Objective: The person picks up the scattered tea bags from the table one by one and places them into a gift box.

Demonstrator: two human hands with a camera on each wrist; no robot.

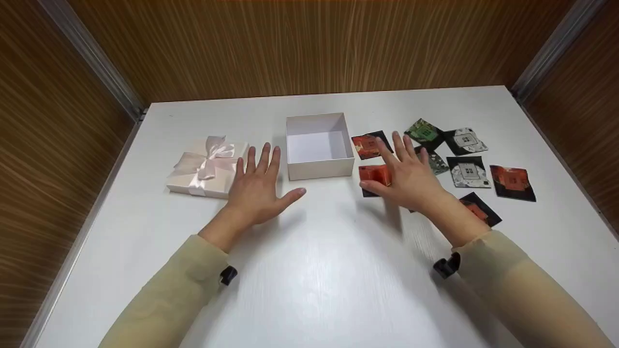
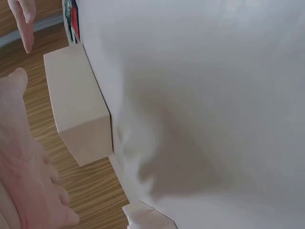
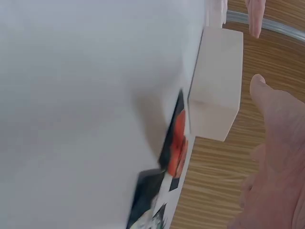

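My left hand [image 1: 256, 191] hovers with straight, spread fingers above the table, at the right edge of a pale pink lid with a satin bow [image 1: 209, 162]. In the left wrist view its palm [image 2: 28, 176] holds nothing. My right hand [image 1: 408, 181], fingers also spread and holding nothing, is over several small flat packets; it partly covers a red and black packet [image 1: 373, 175]. Between the hands, farther back, stands an open white square box [image 1: 320, 169] with nothing inside. In the right wrist view the box [image 3: 217, 71] stands beyond the packets.
Right of the box lie more packets: a red one [image 1: 366, 146], a green one [image 1: 423, 130], white-and-black ones [image 1: 468, 171], and a red one [image 1: 513, 181] farthest right. Another red packet [image 1: 478, 209] lies partly behind my right forearm. Wood-grain panels [image 1: 309, 48] border the white table [image 1: 309, 290].
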